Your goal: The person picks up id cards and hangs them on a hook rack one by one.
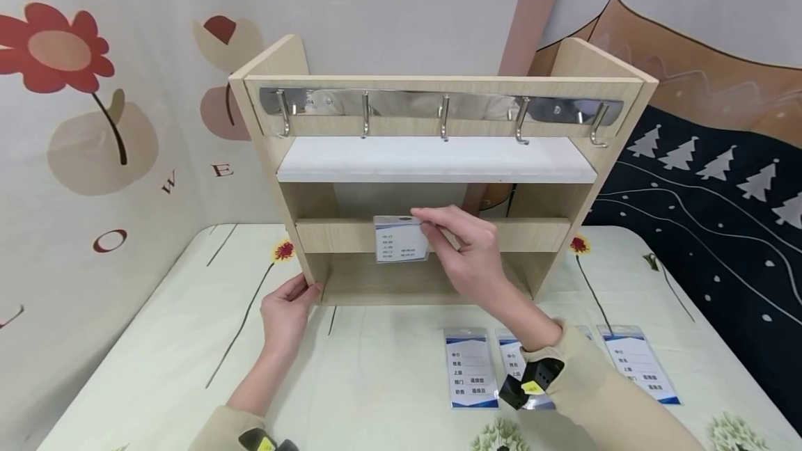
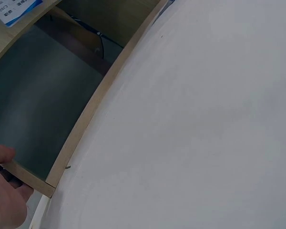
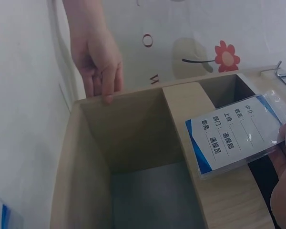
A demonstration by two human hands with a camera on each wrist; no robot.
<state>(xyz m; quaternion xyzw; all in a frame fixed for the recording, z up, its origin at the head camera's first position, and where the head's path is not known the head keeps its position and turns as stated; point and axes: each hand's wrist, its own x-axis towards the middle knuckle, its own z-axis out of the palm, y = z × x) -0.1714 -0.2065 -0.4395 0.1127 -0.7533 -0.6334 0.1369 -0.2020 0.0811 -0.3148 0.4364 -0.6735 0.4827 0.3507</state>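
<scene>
My right hand (image 1: pixel 470 249) pinches a name badge (image 1: pixel 399 242) in a clear plastic sleeve by its upper right corner. In the head view the badge overlaps the lower crossbar (image 1: pixel 541 235) of a light wooden shelf rack. In the right wrist view the badge (image 3: pixel 229 136) shows printed lines and blue corners. Down at the rack's lower left, my left hand (image 1: pixel 287 312) holds the edge of the side panel, thumb on one face and fingers on the other. The left wrist view shows its thumb (image 2: pixel 2 153) at that edge.
A metal strip with several hooks (image 1: pixel 443 117) runs across the rack's top, above a white shelf board (image 1: pixel 432 160). More badges lie on the tablecloth at front right, one (image 1: pixel 472 371) in full view and another (image 1: pixel 639 364) farther right; my right forearm covers part of them.
</scene>
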